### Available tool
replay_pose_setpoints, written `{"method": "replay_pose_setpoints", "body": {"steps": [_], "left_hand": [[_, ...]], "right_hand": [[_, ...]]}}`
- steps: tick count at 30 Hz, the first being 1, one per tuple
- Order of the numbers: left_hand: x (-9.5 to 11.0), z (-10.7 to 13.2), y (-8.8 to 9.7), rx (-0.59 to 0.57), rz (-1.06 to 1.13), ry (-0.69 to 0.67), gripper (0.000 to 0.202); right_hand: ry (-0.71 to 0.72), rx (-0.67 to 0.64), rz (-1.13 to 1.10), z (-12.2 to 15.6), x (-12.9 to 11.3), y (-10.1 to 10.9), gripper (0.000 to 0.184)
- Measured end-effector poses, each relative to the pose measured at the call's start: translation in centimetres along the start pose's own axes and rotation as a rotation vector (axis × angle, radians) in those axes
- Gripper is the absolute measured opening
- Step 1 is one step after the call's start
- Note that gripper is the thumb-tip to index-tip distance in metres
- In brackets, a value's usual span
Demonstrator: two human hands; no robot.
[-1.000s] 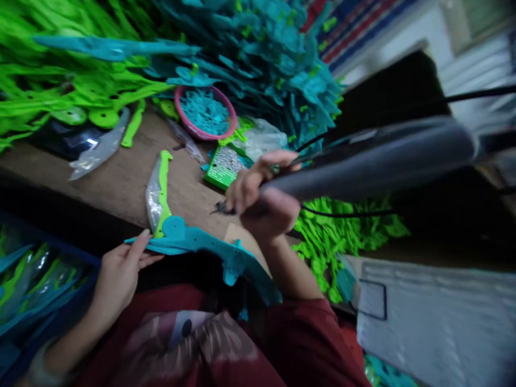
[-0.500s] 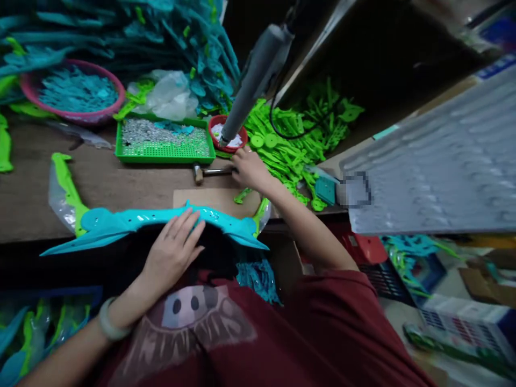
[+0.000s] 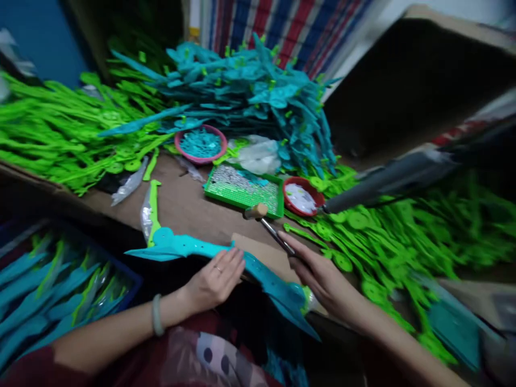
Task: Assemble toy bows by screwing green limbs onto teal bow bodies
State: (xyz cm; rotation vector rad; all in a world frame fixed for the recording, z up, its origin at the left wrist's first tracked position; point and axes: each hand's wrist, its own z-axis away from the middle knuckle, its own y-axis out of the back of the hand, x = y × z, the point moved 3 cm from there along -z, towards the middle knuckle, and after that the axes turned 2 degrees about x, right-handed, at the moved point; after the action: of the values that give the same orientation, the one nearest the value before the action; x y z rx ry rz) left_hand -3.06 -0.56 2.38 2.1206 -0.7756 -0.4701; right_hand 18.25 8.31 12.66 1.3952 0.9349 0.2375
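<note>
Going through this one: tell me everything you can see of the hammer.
The hammer has a short, blunt head with a tan end and a slim, shiny, metal-looking handle, darker toward the grip. The right hand holds that darker end. It slants, head away from the person, overlapping the near edge of the green tray in view; contact there is unclear.

The right grip point(image 3: 309, 263) holds a hammer point(image 3: 277, 236) while the left grip point(image 3: 217, 277) rests on a curved blue piece point(image 3: 260, 270).
</note>
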Motion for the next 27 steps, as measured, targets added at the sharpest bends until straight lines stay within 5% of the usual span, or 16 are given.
{"method": "replay_pose_setpoints", "body": {"steps": [4,7,11,13,18,23,27], "left_hand": [[0.0,0.5,0.1,0.024,-0.015,0.026,0.041],[-0.2,0.6,0.3,0.029,0.000,0.009,0.039],[-0.6,0.4,0.5,0.048,-0.032,0.004,0.039],[-0.9,0.4,0.6,0.065,-0.034,0.018,0.037],[-1.4,0.7,1.2,0.086,0.034,0.000,0.036],[-1.3,1.2,0.8,0.069,0.091,-0.007,0.035],[-1.0,1.5,0.3,0.029,0.117,-0.028,0.033]], "right_hand": [[0.180,0.065,-0.332,-7.6,-7.8,-2.5,0.051],[0.193,0.184,-0.417,-15.8,-10.7,-6.6,0.050],[0.123,-0.132,-0.276,-23.0,-10.9,-11.7,0.050],[0.109,-0.192,-0.242,-23.1,-10.7,-12.1,0.050],[0.157,0.023,-0.356,-18.1,-10.7,-10.0,0.048],[0.180,-0.279,-0.225,-14.8,-10.2,-10.0,0.046],[0.244,-0.173,-0.208,-13.0,-10.2,-7.5,0.051]]}}
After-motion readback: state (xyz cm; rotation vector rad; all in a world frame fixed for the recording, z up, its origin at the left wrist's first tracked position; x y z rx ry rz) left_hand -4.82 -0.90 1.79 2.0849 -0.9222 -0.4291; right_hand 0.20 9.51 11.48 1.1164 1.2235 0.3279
